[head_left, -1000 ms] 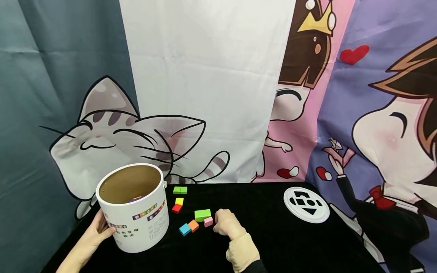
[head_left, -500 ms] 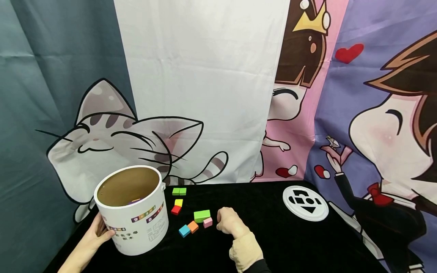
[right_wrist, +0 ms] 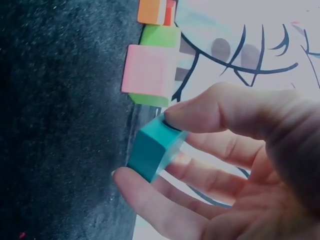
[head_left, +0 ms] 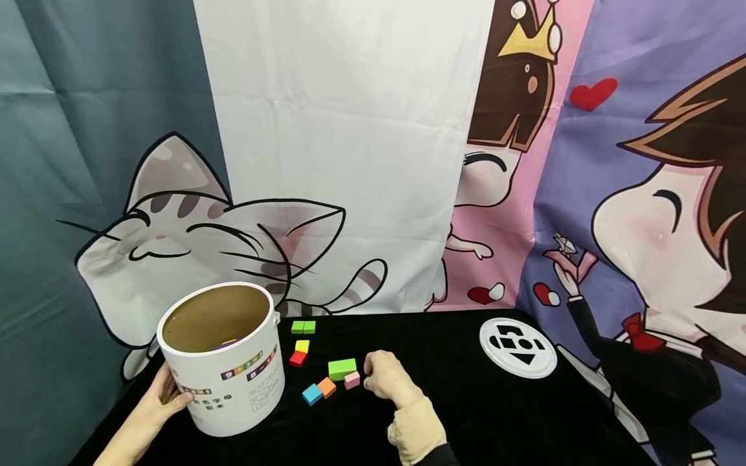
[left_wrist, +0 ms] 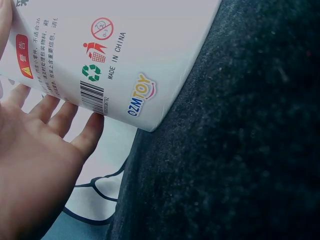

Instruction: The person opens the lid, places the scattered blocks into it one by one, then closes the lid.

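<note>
The teal block (right_wrist: 152, 145) sits at the fingertips of your right grip (right_wrist: 235, 155), left of centre in the right wrist view, just below the pink block (right_wrist: 149, 70). You have it pinched, thumb at its upper edge and a fingertip at its lower one, parted only by the block. In the head view that hand is at lower centre, just right of the pink block.

Your left grip (head_left: 148, 411), lower left, grasps the white bucket (head_left: 233, 395), thumb on the near wall, fingers round its left side. The blue block (head_left: 311, 394) lies on the bench (head_left: 478, 414), right of the bucket.
</note>
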Action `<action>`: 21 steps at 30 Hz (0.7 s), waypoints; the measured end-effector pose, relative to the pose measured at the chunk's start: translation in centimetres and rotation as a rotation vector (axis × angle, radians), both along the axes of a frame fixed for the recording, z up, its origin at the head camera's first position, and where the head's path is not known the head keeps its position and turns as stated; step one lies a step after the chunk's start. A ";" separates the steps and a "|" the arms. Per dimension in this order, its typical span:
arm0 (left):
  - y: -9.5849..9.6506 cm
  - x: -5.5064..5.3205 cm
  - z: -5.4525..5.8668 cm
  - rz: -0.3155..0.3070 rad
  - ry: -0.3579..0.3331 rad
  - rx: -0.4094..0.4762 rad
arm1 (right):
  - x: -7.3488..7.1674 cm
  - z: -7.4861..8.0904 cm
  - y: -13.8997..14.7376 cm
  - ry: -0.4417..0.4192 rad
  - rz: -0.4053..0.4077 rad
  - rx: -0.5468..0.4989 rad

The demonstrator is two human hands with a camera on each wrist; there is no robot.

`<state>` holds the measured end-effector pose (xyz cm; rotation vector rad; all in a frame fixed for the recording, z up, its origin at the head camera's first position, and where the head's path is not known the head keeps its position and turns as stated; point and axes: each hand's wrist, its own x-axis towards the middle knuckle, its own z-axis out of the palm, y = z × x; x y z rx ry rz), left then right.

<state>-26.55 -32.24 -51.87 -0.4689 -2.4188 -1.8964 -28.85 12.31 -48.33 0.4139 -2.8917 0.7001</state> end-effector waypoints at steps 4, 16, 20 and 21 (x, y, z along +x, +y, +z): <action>-0.2 0.1 0.0 -0.004 0.013 0.004 | 0.1 0.3 -0.4 0.030 0.029 -0.014; -0.5 0.3 0.1 -0.008 0.028 0.010 | 0.0 4.1 -1.4 0.047 0.068 0.000; -0.3 0.1 -0.1 -0.027 0.065 0.016 | -0.1 5.7 -1.9 0.046 0.084 0.018; -0.2 0.1 -0.2 -0.029 0.073 0.020 | -0.1 6.2 -2.0 0.045 0.089 0.026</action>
